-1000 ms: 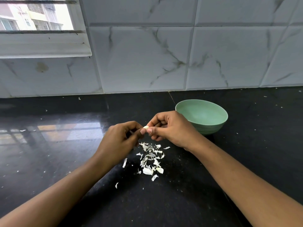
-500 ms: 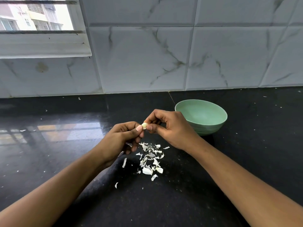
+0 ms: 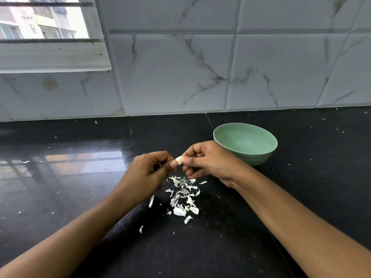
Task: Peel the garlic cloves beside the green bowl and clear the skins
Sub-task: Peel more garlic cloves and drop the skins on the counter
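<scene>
a garlic clove [image 3: 178,160] is pinched between the thumb and fingertips of both the left hand [image 3: 148,173] and the right hand [image 3: 208,161], at 8 o'clock of the green bowl [image 3: 259,155]. peeling looks well underway: a heap of skins [image 3: 182,195] lies on the black counter [image 3: 301,197] at 6 o'clock from the clove. no other cloves show, and the skins are not yet cleared.

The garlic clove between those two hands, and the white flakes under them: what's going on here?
A person is peeling a garlic clove by hand over a black counter. The right hand pinches the clove while the left hand picks at it with thumb and fingertip. A scatter of loose skins lies on the counter just below, not yet cleared. The green bowl stands behind the right hand and looks empty.
</scene>
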